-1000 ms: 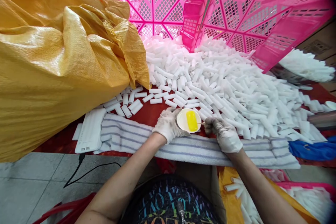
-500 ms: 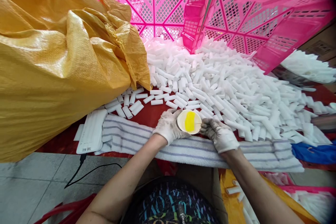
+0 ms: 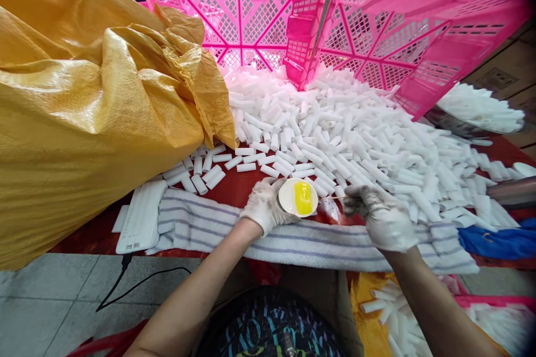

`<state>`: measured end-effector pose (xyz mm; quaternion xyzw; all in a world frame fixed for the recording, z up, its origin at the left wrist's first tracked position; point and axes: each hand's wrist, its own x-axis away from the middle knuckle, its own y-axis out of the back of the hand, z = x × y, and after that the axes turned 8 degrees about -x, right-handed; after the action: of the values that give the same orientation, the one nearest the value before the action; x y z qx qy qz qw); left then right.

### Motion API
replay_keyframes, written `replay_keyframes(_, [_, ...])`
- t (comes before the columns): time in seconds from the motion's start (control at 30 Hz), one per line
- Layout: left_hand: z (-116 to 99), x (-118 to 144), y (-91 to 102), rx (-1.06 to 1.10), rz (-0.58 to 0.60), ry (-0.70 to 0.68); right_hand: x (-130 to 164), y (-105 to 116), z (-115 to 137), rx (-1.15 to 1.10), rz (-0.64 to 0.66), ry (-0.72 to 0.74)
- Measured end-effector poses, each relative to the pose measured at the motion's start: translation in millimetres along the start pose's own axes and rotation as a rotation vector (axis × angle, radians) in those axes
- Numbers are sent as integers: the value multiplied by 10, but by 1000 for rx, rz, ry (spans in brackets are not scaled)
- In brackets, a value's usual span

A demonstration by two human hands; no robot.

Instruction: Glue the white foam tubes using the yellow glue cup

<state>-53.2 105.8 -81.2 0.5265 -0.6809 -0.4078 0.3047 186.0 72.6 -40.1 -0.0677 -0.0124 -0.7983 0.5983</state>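
Observation:
My left hand (image 3: 267,206), in a stained white glove, is closed around a small white cup (image 3: 287,197) tilted so that its inside faces me. A glossy bright yellow patch (image 3: 303,198) lies in the cup. To the right, my right hand (image 3: 383,215), gloved with grey-stained fingers, pinches a thin stick (image 3: 333,197) that points left toward the cup. The stick's tip is near the cup's right rim; I cannot tell whether it touches. Both hands are above a striped towel (image 3: 234,237) folded along the table's front edge.
Short white tubes (image 3: 347,139) are heaped across the red table (image 3: 240,183). Two pink crates (image 3: 240,25) (image 3: 377,39) stand tipped behind them. A large yellow woven sack (image 3: 104,117) bulges in from the left. A white power strip-like device (image 3: 140,217) with a black cable (image 3: 138,279) lies near it.
My right hand has drawn away to the right from the cup, with more of the stick now showing. My left hand still holds the cup, and the yellow patch looks shinier.

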Motion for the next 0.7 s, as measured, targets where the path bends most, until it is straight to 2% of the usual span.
replay_keyframes(0.17, [-9,3,19,2,-3,-13,-245,-381,168,292,216,108])
replay_keyframes(0.33, [6,-8,1,10,-15,-26,-333,-576,318,444,303,251])
replay_keyframes(0.5, [18,-18,-19,-5,-27,-19,-367,-755,152,494,396,290])
replay_keyframes(0.6, [6,-12,-7,-12,-33,-32,-404,-706,96,441,408,226])
replay_keyframes(0.7, [-6,-1,15,-23,-21,-25,-383,-369,213,455,334,230])
